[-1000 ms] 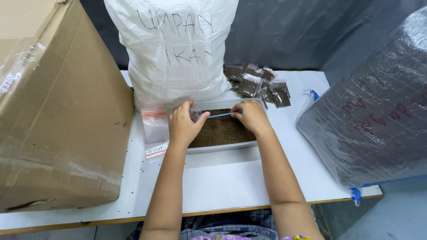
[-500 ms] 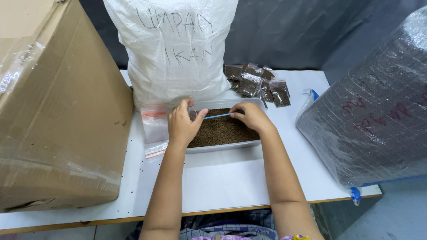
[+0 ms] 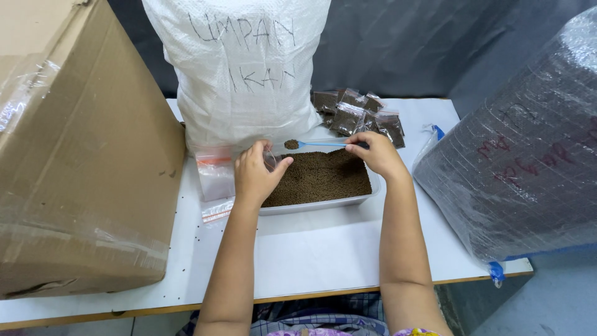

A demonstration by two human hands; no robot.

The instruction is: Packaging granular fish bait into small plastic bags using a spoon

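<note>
right hand [image 3: 376, 152] over the far side of the grey tray [image 3: 323, 205], fingers pinched shut on the handle of a thin blue spoon [image 3: 323, 144]. spoon now level and loaded with a small heap of brown pellets [image 3: 291, 144] at its bowl, lifted clear of the pellet bed [image 3: 317, 177]; half a second earlier held low against the far rim of the tray. left hand [image 3: 255, 177] at the tray's left end, fingers curled around a small clear bag [image 3: 270, 158], its mouth just beside the spoon's bowl; how wide the mouth stands cannot be told. empty clear bags [image 3: 214, 174] stacked against the white woven sack [image 3: 242, 74] near the worktop's far edge; filled dark packets [image 3: 360, 112] heaped towards the far right corner. reads as a scoop taken and brought to the bag, filling apparently not yet begun.
</note>
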